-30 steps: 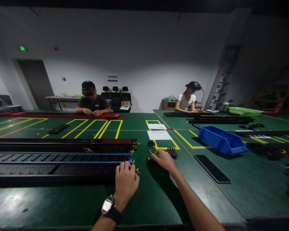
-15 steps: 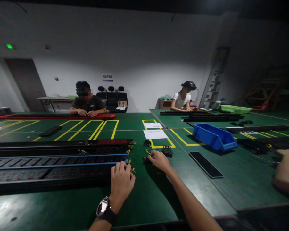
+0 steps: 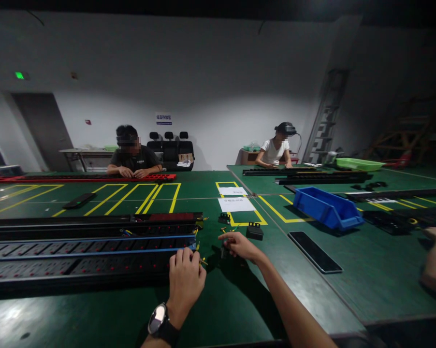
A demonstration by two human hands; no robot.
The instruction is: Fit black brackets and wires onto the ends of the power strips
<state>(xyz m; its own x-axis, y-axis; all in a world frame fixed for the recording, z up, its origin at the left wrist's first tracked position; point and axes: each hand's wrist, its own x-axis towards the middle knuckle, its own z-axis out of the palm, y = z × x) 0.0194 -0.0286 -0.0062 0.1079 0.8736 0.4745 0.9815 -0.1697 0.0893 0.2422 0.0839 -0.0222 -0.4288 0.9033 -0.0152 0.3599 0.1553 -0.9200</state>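
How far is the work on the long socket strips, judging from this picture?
Done: two long strips lie side by side with sockets fitted along them. In hand: the left hand rests on the near strip's end, where loose wires stick out; the right hand holds a small black part. Left: two more black parts wait on the table.

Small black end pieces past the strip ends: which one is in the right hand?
The nearest one, pinched in the right hand beside the strip end. The other two lie untouched on the table: one farther right, one by the yellow line.
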